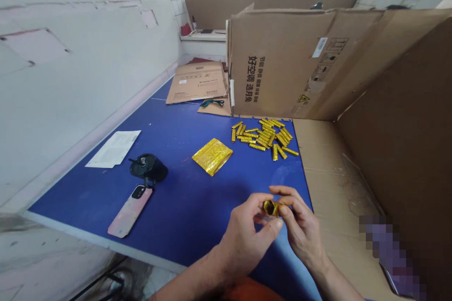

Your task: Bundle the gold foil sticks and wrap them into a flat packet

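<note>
Near the front edge of the blue table (pixel 183 207), my left hand (pixel 249 233) pinches a small gold foil tube (pixel 270 207) between thumb and fingers. The tube's open end faces the camera. My right hand (pixel 302 228) grips the tube's other end, thumb and fingers closed on it, with one finger raised. Beyond my hands lies a loose pile of several gold foil rolls (pixel 264 137). A flat square stack of gold foil sheets (pixel 212 156) rests left of the pile.
A black cup (pixel 150 168), a pink phone (pixel 130 211) and white paper (pixel 115 149) lie at left. Behind are flat cardboard (pixel 197 82), dark scissors (pixel 213 103) and a tall cardboard wall (pixel 278 66). Cardboard (pixel 318 164) covers the right side.
</note>
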Tool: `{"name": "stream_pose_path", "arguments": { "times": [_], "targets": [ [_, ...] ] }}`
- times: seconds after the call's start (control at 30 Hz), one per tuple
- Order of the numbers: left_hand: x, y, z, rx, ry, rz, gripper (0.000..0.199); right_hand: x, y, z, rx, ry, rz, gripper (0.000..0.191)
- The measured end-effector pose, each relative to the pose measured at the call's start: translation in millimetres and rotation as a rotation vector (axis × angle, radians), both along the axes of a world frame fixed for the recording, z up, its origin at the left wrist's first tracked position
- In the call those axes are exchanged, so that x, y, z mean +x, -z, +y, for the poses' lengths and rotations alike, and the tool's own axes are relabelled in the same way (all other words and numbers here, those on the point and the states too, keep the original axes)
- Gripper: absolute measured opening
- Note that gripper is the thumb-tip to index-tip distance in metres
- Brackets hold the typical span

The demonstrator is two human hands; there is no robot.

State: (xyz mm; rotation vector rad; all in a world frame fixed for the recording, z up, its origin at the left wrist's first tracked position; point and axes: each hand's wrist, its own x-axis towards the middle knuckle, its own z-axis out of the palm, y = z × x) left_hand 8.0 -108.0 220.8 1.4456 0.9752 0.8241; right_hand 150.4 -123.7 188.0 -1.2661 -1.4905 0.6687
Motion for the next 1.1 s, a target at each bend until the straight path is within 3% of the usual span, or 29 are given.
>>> {"name": "stream_pose_path", "arguments": {
  "times": [0.3,0.47,0.63,0.8,0.93,1.1],
  "targets": [
    [5,6.1,-2,0.118,-0.113,0.033,0.031,-7,1.1,-1,-0.13,-0.033,0.124,0.025],
    [4,7.9,-4,0.122,-0.115,0.017,0.031,-11,-4.5,-1,-0.08,-0.038,0.057,0.028],
    [4,8.7,-4,0.148,-0.131,0.015,0.03,-12,-4.3,-2,-0.022,-0.075,0.008,0.015],
    [5,7.9,-2,0.128,-0.119,-0.026,0.028,-15,1.9,-3,0.025,0.029,0.059,0.012],
    [5,7.7,-2,0.075,-0.075,-0.045,0.028,-18,-0.5,-3,-0.028,0.026,0.098,0.013],
    [4,11.4,-1,0.057,-0.024,-0.14,0.034,-19,-0.1,-1,-0.124,-0.018,0.323,0.009]
  ]
}}
